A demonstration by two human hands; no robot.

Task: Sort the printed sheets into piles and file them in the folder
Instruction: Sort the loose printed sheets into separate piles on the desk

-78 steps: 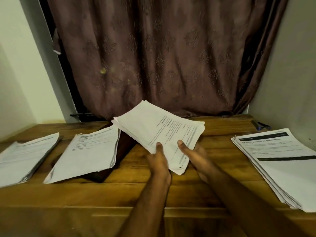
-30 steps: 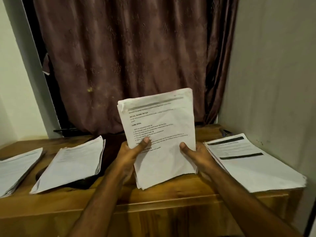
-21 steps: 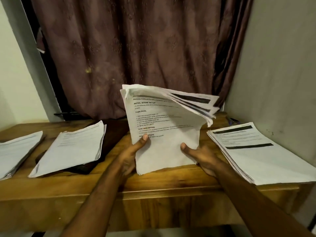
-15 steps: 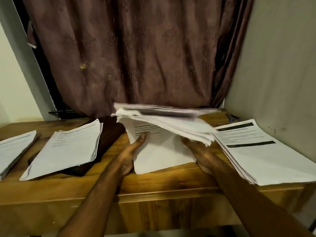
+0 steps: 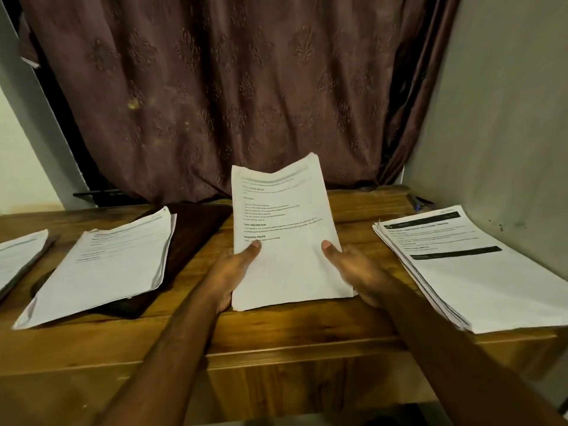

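Observation:
Both hands hold a stack of printed sheets (image 5: 285,232) in the middle of the wooden table (image 5: 276,330). My left hand (image 5: 230,272) grips its left edge with the thumb on top. Gripping the right edge the same way is my right hand (image 5: 353,269). The stack's near edge rests on the table and its far end tilts up. A pile with black bars (image 5: 467,265) lies at the right. Another pile (image 5: 104,265) lies to the left on a dark folder (image 5: 196,232). A third pile (image 5: 18,256) sits at the far left edge.
A brown curtain (image 5: 233,87) hangs behind the table. A grey wall (image 5: 507,118) stands close on the right. A small dark object (image 5: 419,202) lies in the back right corner. The table's front edge runs just below my hands.
The held stack was upright, its top sheets then flopped over towards me, and now it is squared again and leaning back with its near edge on the table.

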